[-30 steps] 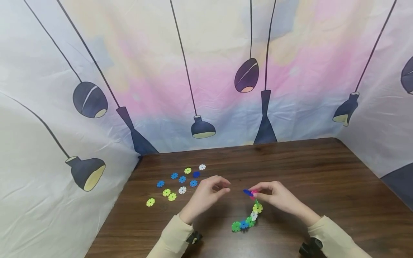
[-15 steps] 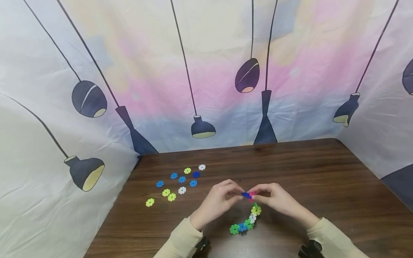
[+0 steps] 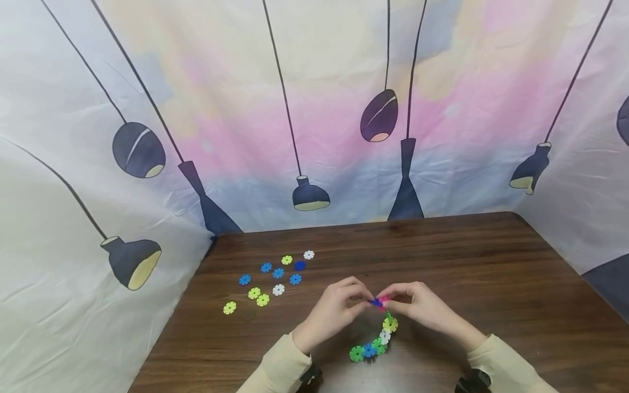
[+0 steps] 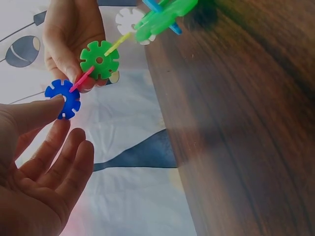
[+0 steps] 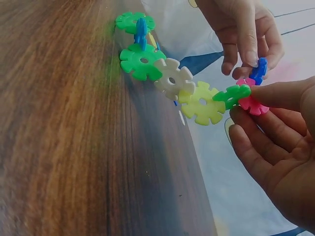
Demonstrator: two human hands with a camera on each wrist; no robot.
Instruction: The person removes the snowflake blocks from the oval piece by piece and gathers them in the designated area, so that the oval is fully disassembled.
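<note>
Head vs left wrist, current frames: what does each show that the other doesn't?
Head only: the loose discs scattered on the table and the cream sleeves.

Left wrist only: the slotted face of the green disc joined to the pink disc; the head view has it nearly edge-on.

Both: left hand pinching the dark blue disc, right hand at the pink one, table, lamp-print backdrop.

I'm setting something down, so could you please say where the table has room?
The table looks bare right of the right hand and between it and the backdrop. Crowded: left side, loose discs; between the sleeves, disc chain.
</note>
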